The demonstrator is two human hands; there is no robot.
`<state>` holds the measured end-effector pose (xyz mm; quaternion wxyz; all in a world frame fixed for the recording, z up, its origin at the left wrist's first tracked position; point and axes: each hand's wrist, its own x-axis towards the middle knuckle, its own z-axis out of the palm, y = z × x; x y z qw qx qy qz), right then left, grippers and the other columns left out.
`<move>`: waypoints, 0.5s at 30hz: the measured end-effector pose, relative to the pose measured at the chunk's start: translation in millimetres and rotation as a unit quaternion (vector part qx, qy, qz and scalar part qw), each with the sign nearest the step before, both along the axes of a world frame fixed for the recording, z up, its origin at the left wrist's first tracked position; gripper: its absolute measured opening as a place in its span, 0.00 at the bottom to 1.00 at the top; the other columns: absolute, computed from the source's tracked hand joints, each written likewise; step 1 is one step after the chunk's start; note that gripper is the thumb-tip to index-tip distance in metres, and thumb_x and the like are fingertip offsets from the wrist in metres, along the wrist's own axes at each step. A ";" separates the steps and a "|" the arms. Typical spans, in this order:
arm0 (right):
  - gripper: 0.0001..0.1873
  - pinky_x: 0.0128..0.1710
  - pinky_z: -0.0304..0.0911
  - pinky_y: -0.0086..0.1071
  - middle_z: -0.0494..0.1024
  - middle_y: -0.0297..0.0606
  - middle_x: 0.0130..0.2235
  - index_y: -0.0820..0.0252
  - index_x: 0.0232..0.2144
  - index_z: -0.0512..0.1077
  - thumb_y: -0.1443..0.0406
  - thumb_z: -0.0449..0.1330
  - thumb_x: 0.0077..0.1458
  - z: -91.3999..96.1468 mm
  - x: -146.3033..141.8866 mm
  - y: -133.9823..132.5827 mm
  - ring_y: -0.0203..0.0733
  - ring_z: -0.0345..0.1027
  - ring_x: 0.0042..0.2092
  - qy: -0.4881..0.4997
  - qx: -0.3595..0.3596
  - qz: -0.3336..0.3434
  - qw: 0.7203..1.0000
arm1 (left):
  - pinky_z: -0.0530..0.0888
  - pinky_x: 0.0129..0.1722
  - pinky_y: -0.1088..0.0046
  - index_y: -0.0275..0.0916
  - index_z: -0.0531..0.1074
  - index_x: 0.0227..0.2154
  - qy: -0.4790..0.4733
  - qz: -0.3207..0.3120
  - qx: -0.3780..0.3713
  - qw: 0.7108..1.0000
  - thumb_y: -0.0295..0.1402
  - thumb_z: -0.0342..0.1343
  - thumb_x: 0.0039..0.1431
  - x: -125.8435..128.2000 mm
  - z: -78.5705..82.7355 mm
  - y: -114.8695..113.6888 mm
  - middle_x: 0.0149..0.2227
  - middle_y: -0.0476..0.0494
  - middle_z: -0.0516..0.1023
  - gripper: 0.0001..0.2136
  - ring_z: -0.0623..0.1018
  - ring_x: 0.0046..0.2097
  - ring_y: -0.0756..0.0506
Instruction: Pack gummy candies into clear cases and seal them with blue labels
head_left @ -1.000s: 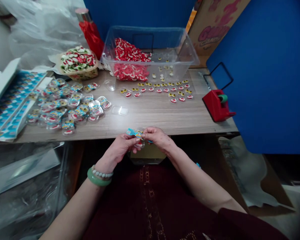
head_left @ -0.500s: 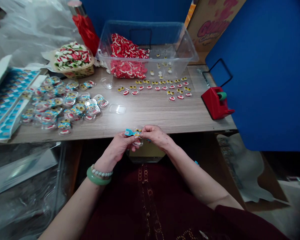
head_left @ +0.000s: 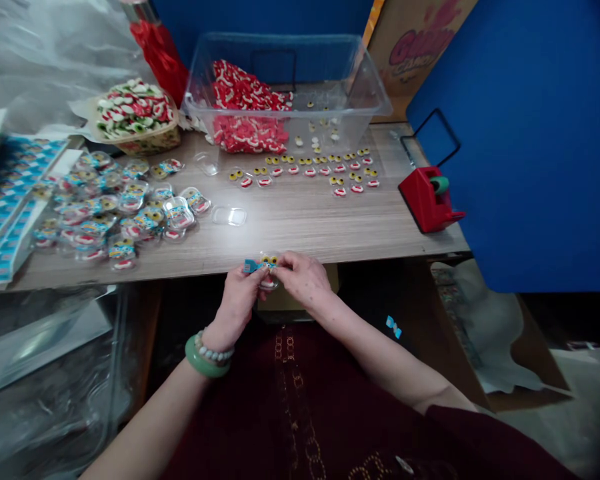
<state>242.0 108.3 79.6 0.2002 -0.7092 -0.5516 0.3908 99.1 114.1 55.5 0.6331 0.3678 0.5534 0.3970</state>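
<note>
The left hand (head_left: pixel 237 297) and the right hand (head_left: pixel 303 280) pinch a small clear candy pack (head_left: pixel 266 275) with closed fingers, right by the edge of the wooden table (head_left: pixel 300 233).

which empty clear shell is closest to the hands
The clear shell lying alone right of the filled pile, nearest the right hand; the other empty shell sits farther up, by the bin.

Green bangle, beaded bracelet (head_left: pixel 214 351), maroon sleeve (head_left: pixel 453 427)
</note>
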 end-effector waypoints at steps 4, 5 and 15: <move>0.23 0.39 0.59 0.36 0.77 0.34 0.36 0.50 0.53 0.70 0.61 0.63 0.53 -4.9 10.9 -2.7 0.40 0.66 0.35 0.032 0.039 -0.074 0.996 | 0.64 0.15 0.79 0.36 0.72 0.23 -0.004 0.042 -0.010 0.999 0.35 0.65 0.47 -3.7 0.7 4.7 0.20 0.48 0.74 0.09 0.73 0.20 0.51; 0.27 0.40 0.60 0.37 0.77 0.33 0.36 0.49 0.56 0.67 0.62 0.63 0.53 -7.6 13.9 -2.6 0.39 0.66 0.35 0.058 0.050 -0.097 0.992 | 0.64 0.14 0.79 0.36 0.71 0.23 -0.007 0.048 -0.015 0.999 0.34 0.65 0.47 -4.7 1.8 6.1 0.19 0.48 0.74 0.09 0.72 0.19 0.51; 0.10 0.29 0.60 0.28 0.71 0.29 0.23 0.59 0.26 0.73 0.59 0.67 0.44 -19.4 7.3 -13.0 0.32 0.62 0.27 0.467 -0.033 -0.153 0.870 | 0.63 0.13 0.80 0.34 0.74 0.22 -0.077 0.019 -0.082 0.994 0.31 0.65 0.47 -0.3 17.8 3.4 0.19 0.47 0.75 0.07 0.73 0.19 0.51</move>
